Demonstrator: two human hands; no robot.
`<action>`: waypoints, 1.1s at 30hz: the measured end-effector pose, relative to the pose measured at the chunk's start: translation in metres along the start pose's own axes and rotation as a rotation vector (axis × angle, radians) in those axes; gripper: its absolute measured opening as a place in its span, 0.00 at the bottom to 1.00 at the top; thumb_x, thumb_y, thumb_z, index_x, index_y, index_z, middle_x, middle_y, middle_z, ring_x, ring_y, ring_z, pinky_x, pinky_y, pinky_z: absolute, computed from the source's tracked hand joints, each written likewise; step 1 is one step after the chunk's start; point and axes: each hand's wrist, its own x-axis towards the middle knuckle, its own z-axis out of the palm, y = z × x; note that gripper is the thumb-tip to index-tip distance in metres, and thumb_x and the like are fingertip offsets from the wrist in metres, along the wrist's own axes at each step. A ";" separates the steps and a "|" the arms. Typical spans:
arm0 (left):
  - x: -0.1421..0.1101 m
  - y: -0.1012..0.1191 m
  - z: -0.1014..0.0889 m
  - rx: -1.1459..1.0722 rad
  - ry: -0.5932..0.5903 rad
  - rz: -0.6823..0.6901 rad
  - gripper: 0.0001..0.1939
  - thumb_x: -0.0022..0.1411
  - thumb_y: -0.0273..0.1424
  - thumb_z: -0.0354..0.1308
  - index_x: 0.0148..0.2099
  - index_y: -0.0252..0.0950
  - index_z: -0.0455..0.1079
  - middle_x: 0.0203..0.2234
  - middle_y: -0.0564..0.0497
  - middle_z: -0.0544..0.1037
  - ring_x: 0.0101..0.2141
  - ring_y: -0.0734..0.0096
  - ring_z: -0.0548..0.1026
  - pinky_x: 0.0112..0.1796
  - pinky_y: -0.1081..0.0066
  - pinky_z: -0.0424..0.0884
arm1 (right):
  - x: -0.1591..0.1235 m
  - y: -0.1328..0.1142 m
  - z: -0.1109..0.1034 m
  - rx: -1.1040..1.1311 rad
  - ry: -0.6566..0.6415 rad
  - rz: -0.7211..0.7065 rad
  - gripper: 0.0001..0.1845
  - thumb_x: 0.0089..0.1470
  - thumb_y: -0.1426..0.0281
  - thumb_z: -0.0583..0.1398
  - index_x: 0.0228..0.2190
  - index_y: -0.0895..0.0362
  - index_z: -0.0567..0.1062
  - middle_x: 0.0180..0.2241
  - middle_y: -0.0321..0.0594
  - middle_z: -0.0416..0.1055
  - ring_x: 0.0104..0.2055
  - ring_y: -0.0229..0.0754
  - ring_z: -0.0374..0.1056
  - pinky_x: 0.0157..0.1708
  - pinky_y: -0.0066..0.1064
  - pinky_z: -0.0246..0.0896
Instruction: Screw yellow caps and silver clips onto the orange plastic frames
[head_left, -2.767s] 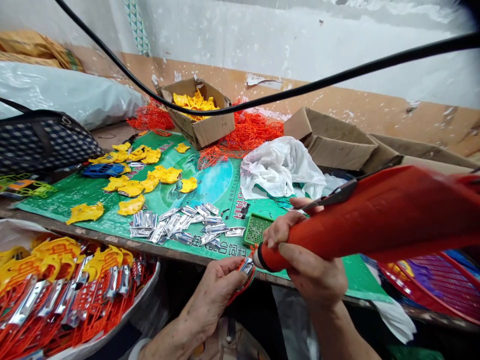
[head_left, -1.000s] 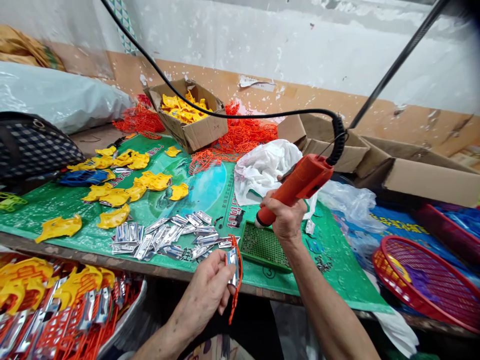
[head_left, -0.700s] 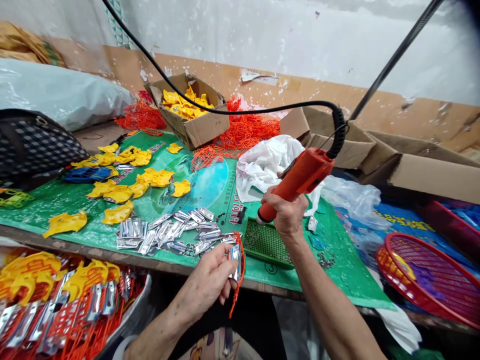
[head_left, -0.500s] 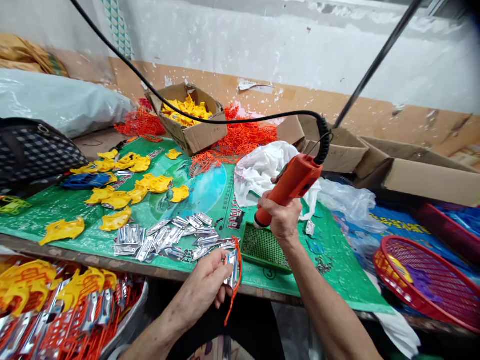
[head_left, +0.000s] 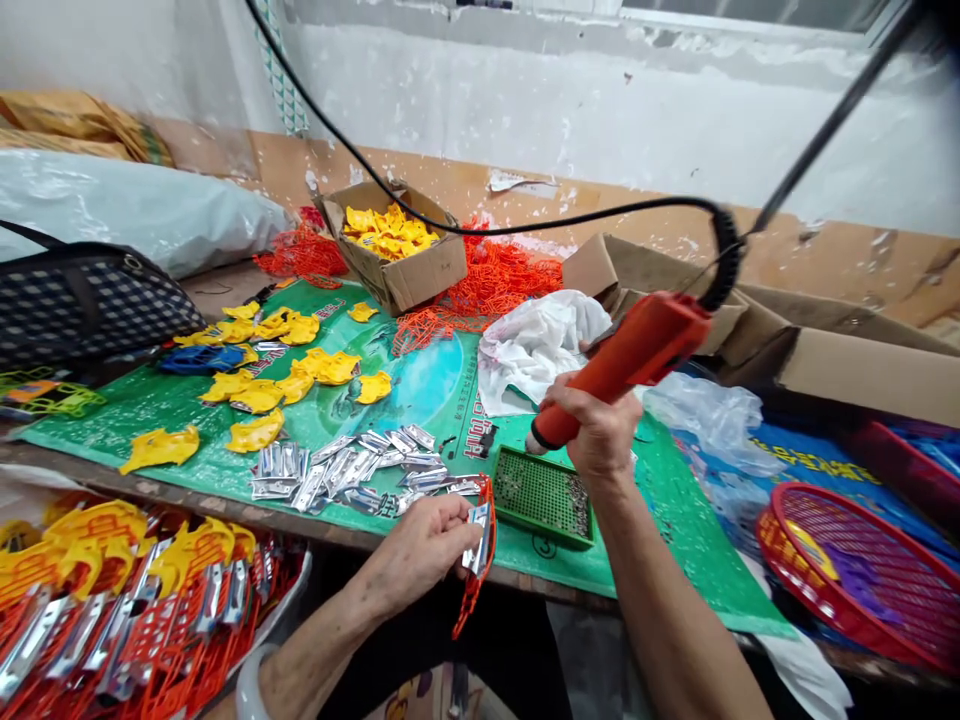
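Observation:
My left hand (head_left: 427,550) pinches a silver metal piece (head_left: 475,535) together with an orange plastic frame (head_left: 472,590), close to the table's front edge. In my right hand (head_left: 604,435) is a red electric screwdriver (head_left: 626,365), its nose pointing down and left. That nose hovers by the near-left part of a green perforated tray (head_left: 536,495) holding many small dark screws. Left of the tray lies a heap of silver metal pieces (head_left: 352,465). Yellow plastic parts (head_left: 300,375) are spread over the green table cover (head_left: 420,385) farther back.
A cardboard box (head_left: 420,280) of yellow parts stands among orange plastic frames (head_left: 517,265). A sack of assembled pieces (head_left: 150,600) is at lower left. A red basket (head_left: 862,575) sits right, below open cardboard boxes (head_left: 870,370). A black cable (head_left: 525,228) hangs across.
The screwdriver was first against the piece in my left hand; then my right hand drew it away over the tray. It has since shifted a little right and up. My left hand keeps its hold.

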 end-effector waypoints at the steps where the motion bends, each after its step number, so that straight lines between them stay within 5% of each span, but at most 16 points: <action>1: 0.000 0.000 0.001 0.008 0.006 0.005 0.06 0.56 0.31 0.51 0.29 0.36 0.67 0.17 0.58 0.72 0.17 0.78 0.61 0.21 0.76 0.55 | -0.002 -0.010 0.000 0.045 -0.007 0.007 0.07 0.35 0.74 0.65 0.21 0.57 0.71 0.20 0.32 0.69 0.20 0.37 0.64 0.22 0.33 0.61; 10: 0.003 0.000 0.003 -0.013 0.010 0.060 0.10 0.55 0.37 0.54 0.27 0.36 0.64 0.18 0.57 0.67 0.20 0.74 0.66 0.23 0.75 0.60 | -0.062 -0.073 0.007 0.296 -0.244 0.131 0.21 0.40 0.77 0.64 0.40 0.50 0.73 0.24 0.31 0.71 0.25 0.37 0.67 0.29 0.34 0.66; 20: 0.003 -0.005 0.006 -0.100 0.011 0.044 0.11 0.54 0.38 0.56 0.29 0.35 0.66 0.20 0.56 0.67 0.21 0.75 0.63 0.23 0.75 0.58 | -0.086 -0.064 0.013 0.301 -0.302 0.234 0.20 0.42 0.76 0.65 0.40 0.52 0.73 0.26 0.31 0.70 0.27 0.37 0.67 0.27 0.33 0.64; 33: 0.003 -0.005 0.010 -0.139 0.006 0.078 0.09 0.54 0.36 0.55 0.28 0.36 0.65 0.19 0.57 0.66 0.21 0.75 0.62 0.24 0.75 0.57 | -0.085 -0.058 0.011 0.171 -0.331 0.218 0.34 0.40 0.74 0.66 0.50 0.45 0.66 0.26 0.29 0.69 0.26 0.39 0.65 0.28 0.35 0.63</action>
